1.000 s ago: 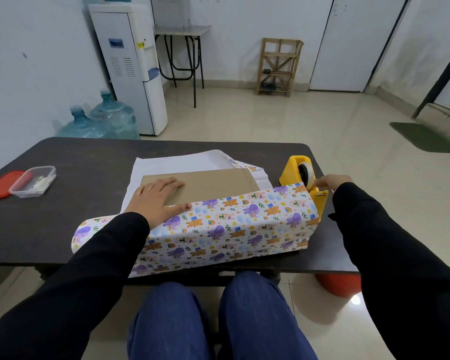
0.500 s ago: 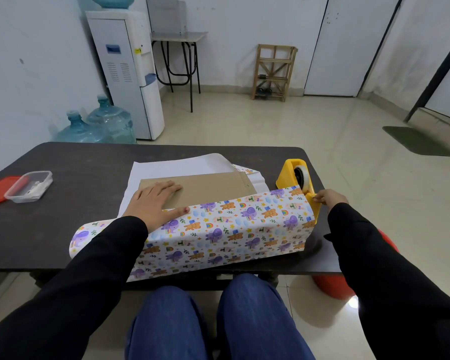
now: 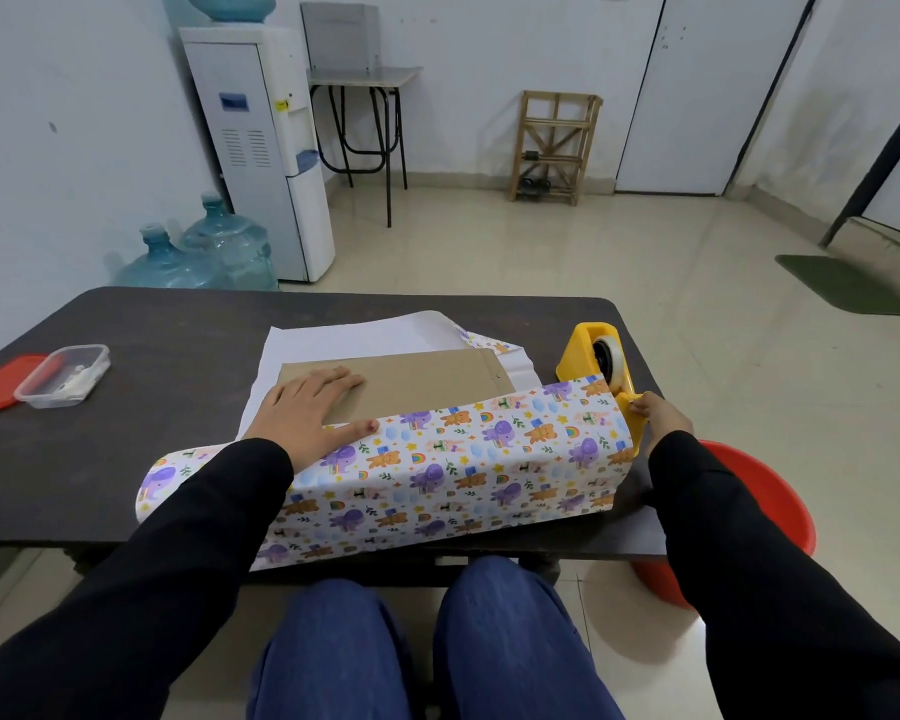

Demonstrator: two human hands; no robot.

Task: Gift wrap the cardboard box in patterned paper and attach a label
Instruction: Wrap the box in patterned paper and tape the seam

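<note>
Dark surface (image 3: 178, 330) is carrying the cardboard box (image 3: 427, 376), lying flat on patterned paper (image 3: 463, 470) whose near flap is curling up over the box's front edge. Left grip (image 3: 307, 413) is pressing flat, fingers straight, across box and flap — right grip (image 3: 663, 420) is curling round the handle of the yellow tape dispenser (image 3: 588, 356) beside the paper's right end. Paper is looking thin and springy, likely to roll back if released; pinning the flap's edge against the stiff box seems safest.
</note>
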